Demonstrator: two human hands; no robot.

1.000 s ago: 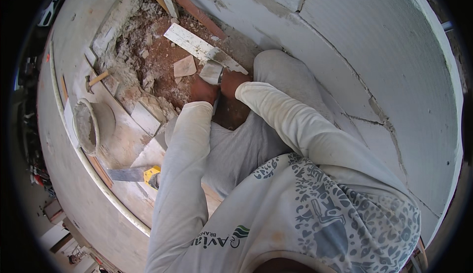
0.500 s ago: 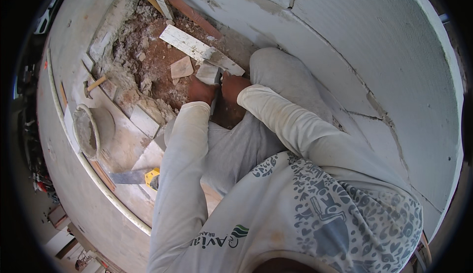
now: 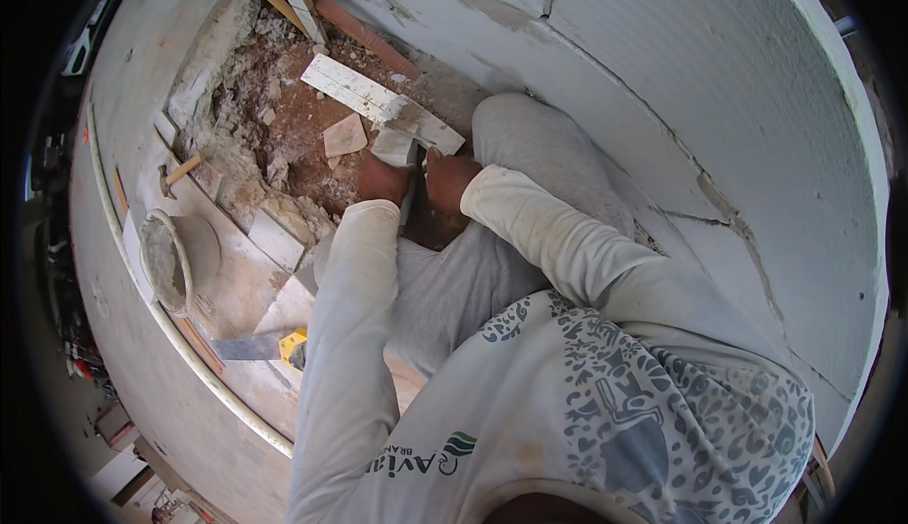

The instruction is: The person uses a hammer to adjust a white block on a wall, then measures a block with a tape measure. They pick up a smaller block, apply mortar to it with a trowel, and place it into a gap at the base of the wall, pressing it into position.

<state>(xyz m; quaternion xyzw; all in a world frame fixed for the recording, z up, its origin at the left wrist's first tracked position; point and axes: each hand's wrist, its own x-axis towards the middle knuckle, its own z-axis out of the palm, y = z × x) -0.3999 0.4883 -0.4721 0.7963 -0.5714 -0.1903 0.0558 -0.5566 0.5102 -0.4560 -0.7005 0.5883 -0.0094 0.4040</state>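
Low in front of me, between my knees, both hands work close together at a pale tile piece (image 3: 391, 146). My left hand (image 3: 382, 182) is closed at its near left edge. My right hand (image 3: 450, 182) is closed just right of it, its fingertips by a narrow grey edge (image 3: 412, 157) that runs down between the hands. What the right fingers grip is hidden. Beyond the hands lies a long white strip (image 3: 350, 87), speckled with dirt, its near end touching or close behind the tile piece. A smaller beige tile fragment (image 3: 344, 134) rests on the soil to the left.
At left stand a mortar-crusted bucket (image 3: 180, 261) and a hammer (image 3: 180, 174). A handsaw with a yellow handle (image 3: 293, 347) lies by my left arm. A pale hose (image 3: 222, 385) curves along the floor. The grey block wall (image 3: 700, 70) rises close on my right.
The tile piece has tilted or shifted slightly left, and a dark gap now shows beside the narrow grey edge. Both hands stay nearly in place. The whole view has shifted a little.
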